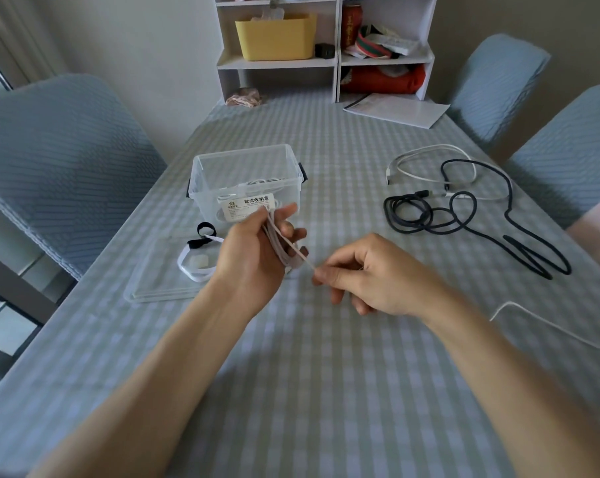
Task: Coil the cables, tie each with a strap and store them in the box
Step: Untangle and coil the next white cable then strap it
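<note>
White cable [280, 241] is thin, light and floppy — left hand [257, 250] holds the loops wound around its fingers in front of the box [246, 181], right hand [367, 274] pinches the loose end — I'd pinch the bundle mid-coil for strapping

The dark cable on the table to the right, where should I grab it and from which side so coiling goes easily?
Judging by its pose, take the dark cable at the bundled loops on its left end, coming from above with the right hand. Those loops already lie stacked flat on the table, so a pinch across them keeps the coil started, and the long loose tail to the right can be wound on.
</note>
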Demonstrator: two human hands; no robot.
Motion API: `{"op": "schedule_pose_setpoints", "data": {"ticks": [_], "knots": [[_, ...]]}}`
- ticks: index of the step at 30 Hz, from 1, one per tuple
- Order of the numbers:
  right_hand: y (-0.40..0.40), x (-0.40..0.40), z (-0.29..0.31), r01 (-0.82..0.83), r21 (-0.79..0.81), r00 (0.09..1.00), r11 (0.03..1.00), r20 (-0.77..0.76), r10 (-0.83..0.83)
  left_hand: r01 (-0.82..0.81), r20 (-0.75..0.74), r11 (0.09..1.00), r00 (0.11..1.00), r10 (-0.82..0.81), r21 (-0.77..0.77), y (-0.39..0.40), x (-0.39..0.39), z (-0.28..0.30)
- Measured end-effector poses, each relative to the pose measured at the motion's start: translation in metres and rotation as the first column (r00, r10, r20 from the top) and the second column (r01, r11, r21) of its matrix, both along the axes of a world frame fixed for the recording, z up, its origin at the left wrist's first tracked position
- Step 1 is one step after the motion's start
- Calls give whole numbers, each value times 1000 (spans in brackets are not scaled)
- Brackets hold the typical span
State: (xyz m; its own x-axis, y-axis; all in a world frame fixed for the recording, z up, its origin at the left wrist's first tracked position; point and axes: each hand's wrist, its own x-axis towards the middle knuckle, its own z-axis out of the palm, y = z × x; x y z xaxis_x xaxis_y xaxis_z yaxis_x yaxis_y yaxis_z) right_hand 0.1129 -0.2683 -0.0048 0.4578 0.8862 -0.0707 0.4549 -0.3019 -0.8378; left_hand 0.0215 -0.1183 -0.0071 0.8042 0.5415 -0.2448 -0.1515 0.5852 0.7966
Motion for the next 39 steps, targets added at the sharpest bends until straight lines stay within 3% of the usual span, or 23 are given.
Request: {"op": "schedule_pose_setpoints", "data": {"ticks": [7, 11, 18, 21, 24, 27, 31, 35, 39], "knots": [[4, 10, -4, 129, -57, 985, 990, -111, -135, 26, 244, 968, 969, 37, -250, 1, -8, 8], [-2, 19, -2, 150, -53, 945, 987, -288, -159, 94, 294, 981, 955, -41, -168, 1, -10, 9], [-11, 36, -2, 185, -67, 898, 980, -394, -196, 90, 254, 995, 964, -78, -33, 8, -15, 15], [-10, 35, -6, 179, -53, 937, 982, -296, -187, 69, 213, 997, 975, -59, -36, 9, -16, 15], [-4, 25, -11, 200, -64, 976, 978, -70, -204, 105, 190, 994, 977, -95, -44, 9, -18, 13], [4, 22, -20, 242, 67, 966, 968, 79, -247, 192, 173, 981, 967, -188, -3, 6, -18, 13], [12, 25, -24, 123, 187, 992, 975, -60, -113, 369, 67, 928, 926, -371, 44, 6, -23, 19], [11, 25, -24, -20, 233, 984, 972, -167, 60, 565, -75, 821, 825, -561, 77, 7, -28, 21], [13, 20, -20, -119, 237, 959, 964, -225, 173, 672, -60, 735, 740, -670, 92, 8, -31, 18]]}}
